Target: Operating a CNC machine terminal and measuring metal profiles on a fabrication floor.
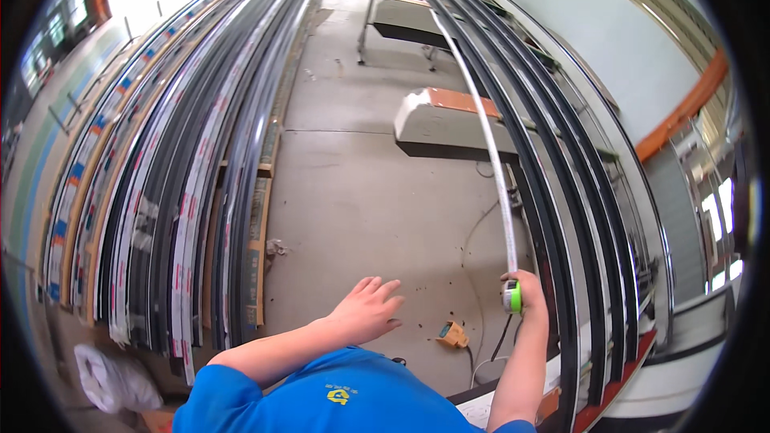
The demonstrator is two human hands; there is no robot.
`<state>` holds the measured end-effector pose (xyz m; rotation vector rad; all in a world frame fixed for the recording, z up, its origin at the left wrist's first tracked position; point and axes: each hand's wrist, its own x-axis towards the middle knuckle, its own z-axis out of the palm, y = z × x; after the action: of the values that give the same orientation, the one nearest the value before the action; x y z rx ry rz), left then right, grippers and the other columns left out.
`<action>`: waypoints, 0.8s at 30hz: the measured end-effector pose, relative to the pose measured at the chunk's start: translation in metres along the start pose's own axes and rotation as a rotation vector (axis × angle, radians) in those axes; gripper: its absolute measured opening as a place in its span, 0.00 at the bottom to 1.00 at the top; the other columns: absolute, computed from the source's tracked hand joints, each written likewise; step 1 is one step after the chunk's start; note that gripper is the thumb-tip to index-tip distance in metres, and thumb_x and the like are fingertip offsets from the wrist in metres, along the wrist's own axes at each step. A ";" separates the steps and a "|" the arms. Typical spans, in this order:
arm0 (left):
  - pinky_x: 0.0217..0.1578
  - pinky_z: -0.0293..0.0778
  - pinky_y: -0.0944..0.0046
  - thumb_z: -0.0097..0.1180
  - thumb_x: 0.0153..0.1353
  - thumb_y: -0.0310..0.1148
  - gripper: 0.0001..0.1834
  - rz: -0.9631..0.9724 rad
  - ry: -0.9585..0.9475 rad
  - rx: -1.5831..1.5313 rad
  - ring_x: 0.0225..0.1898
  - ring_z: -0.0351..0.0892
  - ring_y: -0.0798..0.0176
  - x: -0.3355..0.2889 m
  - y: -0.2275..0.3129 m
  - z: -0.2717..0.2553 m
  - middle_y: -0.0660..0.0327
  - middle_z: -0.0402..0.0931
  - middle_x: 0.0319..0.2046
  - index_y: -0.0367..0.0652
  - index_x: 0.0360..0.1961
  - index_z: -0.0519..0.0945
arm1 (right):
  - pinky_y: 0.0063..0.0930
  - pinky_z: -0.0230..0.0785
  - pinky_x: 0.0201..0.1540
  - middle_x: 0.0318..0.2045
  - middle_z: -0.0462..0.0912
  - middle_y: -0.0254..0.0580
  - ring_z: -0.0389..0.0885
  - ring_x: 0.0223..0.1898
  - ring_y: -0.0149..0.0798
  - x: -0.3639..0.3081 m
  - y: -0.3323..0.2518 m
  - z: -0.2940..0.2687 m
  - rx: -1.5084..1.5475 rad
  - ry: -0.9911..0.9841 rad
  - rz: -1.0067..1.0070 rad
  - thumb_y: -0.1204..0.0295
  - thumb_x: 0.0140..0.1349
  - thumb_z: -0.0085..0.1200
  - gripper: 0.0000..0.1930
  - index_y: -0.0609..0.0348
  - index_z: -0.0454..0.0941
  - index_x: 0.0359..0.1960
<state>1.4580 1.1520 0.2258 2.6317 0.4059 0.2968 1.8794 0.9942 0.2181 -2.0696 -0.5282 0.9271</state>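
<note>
My right hand [529, 290] is closed around a green and white tape measure [512, 295]. Its pale blade [491, 144] is drawn far out, running away from me along the near side of long dark metal profiles [553, 216] on the right. Where the blade ends is too small to tell. In front of my chest, my left hand [365, 305] hovers with fingers spread and nothing in it.
To the left lies a stack of long wrapped profiles [192, 152] with wooden strips. Grey machine supports [449, 124] jut out under the right-hand profiles. A small yellow-brown box [453, 334] and cables lie on the floor [361, 192]. A white sack [116, 377] stands at lower left.
</note>
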 end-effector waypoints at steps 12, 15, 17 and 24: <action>0.71 0.61 0.40 0.65 0.67 0.46 0.26 -0.541 0.280 0.052 0.68 0.68 0.33 -0.121 -0.009 -0.022 0.45 0.73 0.66 0.41 0.59 0.80 | 0.52 0.77 0.46 0.35 0.87 0.66 0.87 0.39 0.63 0.058 -0.012 -0.263 -0.790 0.568 -0.060 0.69 0.54 0.55 0.13 0.67 0.88 0.32; 0.71 0.61 0.40 0.65 0.67 0.47 0.25 -0.585 0.285 0.061 0.68 0.68 0.33 -0.122 0.005 -0.019 0.45 0.73 0.66 0.42 0.59 0.80 | 0.51 0.78 0.38 0.30 0.87 0.64 0.87 0.30 0.58 0.051 -0.005 -0.274 -0.766 0.570 -0.034 0.75 0.47 0.61 0.10 0.71 0.87 0.28; 0.72 0.61 0.40 0.65 0.67 0.47 0.25 -0.565 0.282 0.061 0.68 0.68 0.33 -0.116 0.011 -0.014 0.45 0.72 0.67 0.42 0.59 0.80 | 0.51 0.78 0.38 0.28 0.87 0.61 0.87 0.29 0.56 0.047 0.014 -0.288 -0.976 0.367 -0.258 0.73 0.47 0.62 0.11 0.71 0.87 0.29; 0.73 0.59 0.40 0.62 0.69 0.47 0.25 -0.495 0.193 0.091 0.69 0.67 0.34 -0.099 0.045 -0.007 0.46 0.71 0.68 0.43 0.60 0.80 | 0.46 0.76 0.33 0.25 0.85 0.50 0.83 0.26 0.49 0.059 0.018 -0.252 -0.559 0.287 -0.048 0.68 0.57 0.55 0.14 0.68 0.88 0.31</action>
<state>1.3746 1.0837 0.2389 2.4887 1.1316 0.3718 2.1105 0.8958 0.2840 -2.6190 -0.7372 0.4662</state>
